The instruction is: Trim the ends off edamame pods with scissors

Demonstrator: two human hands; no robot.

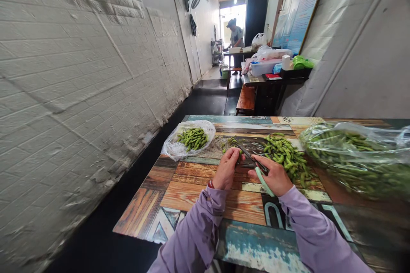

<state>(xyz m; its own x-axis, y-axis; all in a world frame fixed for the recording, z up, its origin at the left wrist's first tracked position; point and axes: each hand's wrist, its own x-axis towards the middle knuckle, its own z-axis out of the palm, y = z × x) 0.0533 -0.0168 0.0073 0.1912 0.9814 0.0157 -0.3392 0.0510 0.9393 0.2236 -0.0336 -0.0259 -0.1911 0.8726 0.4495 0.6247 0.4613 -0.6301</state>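
My right hand (274,175) is closed around a pair of scissors (263,179) with pale green handles, the dark blades pointing up and left. My left hand (228,167) pinches a green edamame pod (241,152) close to the blades; most of the pod is hidden by the fingers. Beyond the hands lies a scatter of small green trimmings (233,141). A loose heap of edamame pods (285,153) rests on the table just past my right hand. To the left, more pods (193,138) sit in an opened clear plastic bag (173,147).
A large clear bag of pods (355,158) stands at the right of the patterned table (198,198). Farther back are a bench (246,97), a dark table (265,81) with bags and boxes, and a person (236,36) standing. A brick-patterned wall (80,72) runs along the left.
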